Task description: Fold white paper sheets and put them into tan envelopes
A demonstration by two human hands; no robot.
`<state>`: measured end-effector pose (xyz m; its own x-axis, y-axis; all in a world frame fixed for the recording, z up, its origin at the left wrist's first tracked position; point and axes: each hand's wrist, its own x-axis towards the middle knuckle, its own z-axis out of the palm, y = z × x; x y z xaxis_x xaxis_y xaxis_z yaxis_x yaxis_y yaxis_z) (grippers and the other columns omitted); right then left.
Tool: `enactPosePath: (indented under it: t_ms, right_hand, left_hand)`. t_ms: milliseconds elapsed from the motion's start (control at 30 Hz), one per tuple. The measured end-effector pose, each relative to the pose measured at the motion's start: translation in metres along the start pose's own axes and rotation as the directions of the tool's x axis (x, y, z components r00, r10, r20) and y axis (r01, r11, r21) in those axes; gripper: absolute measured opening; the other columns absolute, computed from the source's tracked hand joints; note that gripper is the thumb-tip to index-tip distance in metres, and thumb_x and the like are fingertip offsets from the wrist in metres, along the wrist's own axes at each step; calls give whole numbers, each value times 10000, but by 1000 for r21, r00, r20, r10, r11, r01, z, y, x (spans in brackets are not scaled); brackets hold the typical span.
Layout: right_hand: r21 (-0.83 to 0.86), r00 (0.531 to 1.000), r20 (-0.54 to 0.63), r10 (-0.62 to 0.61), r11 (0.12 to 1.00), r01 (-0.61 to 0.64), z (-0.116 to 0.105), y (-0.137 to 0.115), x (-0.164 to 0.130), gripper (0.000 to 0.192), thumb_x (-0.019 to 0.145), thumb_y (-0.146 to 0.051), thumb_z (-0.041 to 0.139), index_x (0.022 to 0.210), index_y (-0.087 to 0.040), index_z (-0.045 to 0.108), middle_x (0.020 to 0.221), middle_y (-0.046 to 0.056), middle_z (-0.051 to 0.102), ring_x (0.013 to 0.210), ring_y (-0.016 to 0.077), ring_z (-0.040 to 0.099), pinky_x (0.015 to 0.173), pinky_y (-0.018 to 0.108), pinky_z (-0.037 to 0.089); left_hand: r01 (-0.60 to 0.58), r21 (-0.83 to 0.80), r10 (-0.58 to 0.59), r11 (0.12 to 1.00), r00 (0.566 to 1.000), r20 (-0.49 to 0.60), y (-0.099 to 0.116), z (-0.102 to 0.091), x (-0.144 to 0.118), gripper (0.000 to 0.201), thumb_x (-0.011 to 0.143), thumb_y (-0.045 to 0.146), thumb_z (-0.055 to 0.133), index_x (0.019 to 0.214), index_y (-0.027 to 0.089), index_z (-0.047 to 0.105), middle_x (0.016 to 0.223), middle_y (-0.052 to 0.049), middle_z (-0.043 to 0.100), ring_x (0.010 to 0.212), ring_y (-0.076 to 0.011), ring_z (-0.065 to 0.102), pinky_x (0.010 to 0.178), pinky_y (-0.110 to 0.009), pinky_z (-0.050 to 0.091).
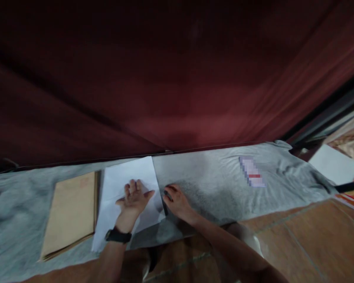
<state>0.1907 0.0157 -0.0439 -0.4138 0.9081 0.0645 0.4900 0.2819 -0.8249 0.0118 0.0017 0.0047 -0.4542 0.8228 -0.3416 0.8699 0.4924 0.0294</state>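
Spreads left hand (133, 201) wide over white paper (115, 182), right of brown kraft-paper stack (70, 212) on grey cloth (218, 184). Curls right hand (178, 202) beside paper's right edge; cannot tell whether gripping anything.

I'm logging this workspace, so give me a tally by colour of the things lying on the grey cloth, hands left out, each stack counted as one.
Brown: 1 (paper stack)
White: 1 (paper by the left hand)
Pale purple: 1 (pixelated item)
Total: 3
Left out: something dark at the right hand, too unclear to identify.
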Motion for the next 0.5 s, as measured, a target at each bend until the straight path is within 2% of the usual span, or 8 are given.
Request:
enactPosePath:
  t_ms: [100, 167, 267, 400, 500]
  right_hand:
    - [-22, 999, 37, -17, 1000, 17, 15, -11, 5, 240, 903, -149, 599, 1104, -227, 703, 1194, 89, 670, 1153, 221, 623, 1044, 372, 503]
    - [-26, 999, 35, -8, 1000, 9, 22, -17, 8, 285, 895, -147, 603, 1161, -214, 680, 1230, 94, 657, 1147, 206, 632, 1033, 348, 509]
    - [-31, 995, 12, 102, 994, -101, 23, -25, 13, 359, 885, -156, 608, 1240, -206, 642, 1227, 93, 669, 1079, 200, 664, 976, 330, 528]
    - [18, 956, 96, 278, 959, -281, 17, -37, 24, 184, 907, -209, 615, 1072, -216, 695, 999, 36, 744, 953, 200, 701, 861, 294, 531]
    - [-8, 935, 57, 351, 936, -351, 18, -44, 27, 179, 884, -277, 667, 1047, -208, 691, 981, 41, 746, 902, 221, 698, 800, 307, 521]
  left_hand:
    - [-35, 56, 34, 998, 999, 9, 6, -4, -5, 767, 1001, 569, 326, 1609, 106, 261, 1694, -213, 135, 1564, -389, 165, 1113, -691, 339]
    - [-54, 86, 52, 995, 998, 27, 7, -6, -6, 729, 1011, 527, 350, 1601, 104, 288, 1696, -211, 148, 1565, -359, 179, 1145, -631, 337]
    - [-95, 90, 92, 991, 995, 38, 4, -10, -7, 658, 1009, 487, 386, 1562, 130, 385, 1683, -207, 226, 1548, -342, 247, 1131, -573, 387]
    - [-172, 85, 177, 982, 982, -61, 3, -13, -9, 550, 1003, 454, 386, 1389, 117, 586, 1537, -224, 488, 1418, -348, 470, 1020, -505, 508]
    - [-197, 69, 204, 978, 972, -115, 3, -16, -9, 508, 1009, 432, 344, 1172, 124, 713, 1272, -211, 691, 1194, -346, 652, 942, -479, 545]
